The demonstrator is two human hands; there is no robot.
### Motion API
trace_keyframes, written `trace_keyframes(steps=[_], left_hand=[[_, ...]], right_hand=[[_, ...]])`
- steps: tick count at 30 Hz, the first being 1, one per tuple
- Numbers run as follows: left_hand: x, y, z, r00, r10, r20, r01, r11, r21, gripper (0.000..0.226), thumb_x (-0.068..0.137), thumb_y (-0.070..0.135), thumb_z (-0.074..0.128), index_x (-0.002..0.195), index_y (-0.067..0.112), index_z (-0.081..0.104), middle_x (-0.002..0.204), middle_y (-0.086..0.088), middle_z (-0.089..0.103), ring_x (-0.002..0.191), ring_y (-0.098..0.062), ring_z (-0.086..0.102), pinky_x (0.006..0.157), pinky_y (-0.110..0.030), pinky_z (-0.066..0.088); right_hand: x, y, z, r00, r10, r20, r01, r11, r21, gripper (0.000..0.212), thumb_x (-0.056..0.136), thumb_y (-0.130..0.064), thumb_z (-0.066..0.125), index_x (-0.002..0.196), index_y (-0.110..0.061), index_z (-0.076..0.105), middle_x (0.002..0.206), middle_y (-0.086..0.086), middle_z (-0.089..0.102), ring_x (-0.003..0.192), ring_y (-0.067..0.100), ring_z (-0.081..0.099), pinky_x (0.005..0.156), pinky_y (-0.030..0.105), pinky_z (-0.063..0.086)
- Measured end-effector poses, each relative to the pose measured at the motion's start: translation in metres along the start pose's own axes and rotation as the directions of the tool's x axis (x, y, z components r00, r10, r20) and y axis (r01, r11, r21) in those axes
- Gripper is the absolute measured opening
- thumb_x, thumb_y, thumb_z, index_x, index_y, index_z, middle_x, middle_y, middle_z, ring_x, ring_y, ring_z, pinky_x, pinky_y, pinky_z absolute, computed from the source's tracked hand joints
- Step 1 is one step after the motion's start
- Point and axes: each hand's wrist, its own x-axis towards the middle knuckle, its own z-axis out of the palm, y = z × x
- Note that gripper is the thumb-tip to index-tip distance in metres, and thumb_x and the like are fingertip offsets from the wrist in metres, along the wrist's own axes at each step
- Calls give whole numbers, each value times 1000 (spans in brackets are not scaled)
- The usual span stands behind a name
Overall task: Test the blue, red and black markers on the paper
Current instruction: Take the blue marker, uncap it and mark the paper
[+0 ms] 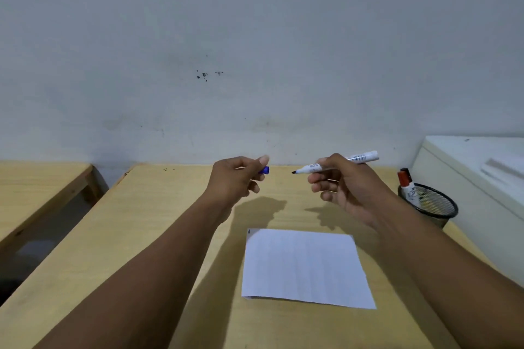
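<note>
My right hand (340,187) holds an uncapped white marker (360,158) level above the table, its dark tip pointing left. My left hand (238,178) is closed around the marker's blue cap (265,170), a short gap from the tip. Both hands hover beyond the far edge of a white sheet of paper (306,266) that lies flat on the wooden table (141,235). The sheet carries a tiny blue mark at its far left corner. A red-capped marker (406,183) stands in a black mesh cup (433,205) at the right, with a dark cap just behind it.
A white cabinet or box (476,178) stands against the table's right side, close to the mesh cup. A second wooden table (37,190) sits to the left across a gap. A pale wall rises right behind the table.
</note>
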Motion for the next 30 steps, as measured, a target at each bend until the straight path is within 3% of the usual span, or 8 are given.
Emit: trace_keyframes(steps=[4,10,15,20,23,25,27,30], left_hand=[[3,4,46,994,-59,88,71,988,-136,32,85,39,79,71,12,67,57,3,58,46,-14,49,60,-29,41],[0,6,92,970,-106,220,164,950,-265,30,84,37,80,68,14,69,60,1,59,51,-15,50,61,-27,43],[1,7,114,962,-90,258,158,953,-258,30,84,36,80,76,10,67,61,0,61,52,-15,54,62,-28,45],[3,13,121,974,-36,225,87,971,-222,31,86,32,80,69,12,64,58,-1,60,49,-15,55,66,-31,50],[6,23,123,976,33,217,3,987,-163,26,87,30,79,71,13,67,60,0,63,49,-14,58,63,-28,49],[12,32,123,976,86,199,-65,992,-110,24,86,30,79,73,13,69,61,-1,64,50,-15,60,62,-29,48],[17,41,124,965,147,219,-141,989,-44,24,87,29,79,74,11,70,60,-1,65,50,-15,60,63,-30,47],[18,51,138,930,226,291,-254,965,62,24,87,28,80,73,10,71,63,-2,69,53,-16,63,58,-24,46]], right_hand=[[-8,-8,-21,997,-56,-59,58,998,25,12,93,-14,65,88,-5,71,72,12,72,55,18,65,52,27,43],[-14,-9,-46,986,-99,-132,109,992,63,6,92,-13,68,91,-7,69,73,12,73,56,18,67,53,27,45],[-15,-5,-53,988,-106,-115,116,990,81,7,93,-12,70,92,-6,69,77,14,75,60,18,70,55,26,48],[-19,-9,-58,994,-88,-59,93,990,103,12,92,-16,73,96,-7,69,85,15,76,62,17,74,52,23,51],[-25,-31,-77,998,-55,-15,55,998,-23,41,80,-42,77,103,-10,68,86,14,76,55,17,70,42,20,41],[-29,-49,-101,994,-56,-92,45,993,-113,58,76,-57,75,108,-9,66,85,16,76,44,16,63,35,19,33],[-35,-63,-132,973,-94,-209,30,957,-289,62,85,-59,70,112,-4,66,83,17,74,40,16,58,33,19,30],[-43,-69,-170,932,-187,-311,-42,796,-604,47,91,-49,71,102,-3,71,85,15,80,44,20,58,39,22,30]])
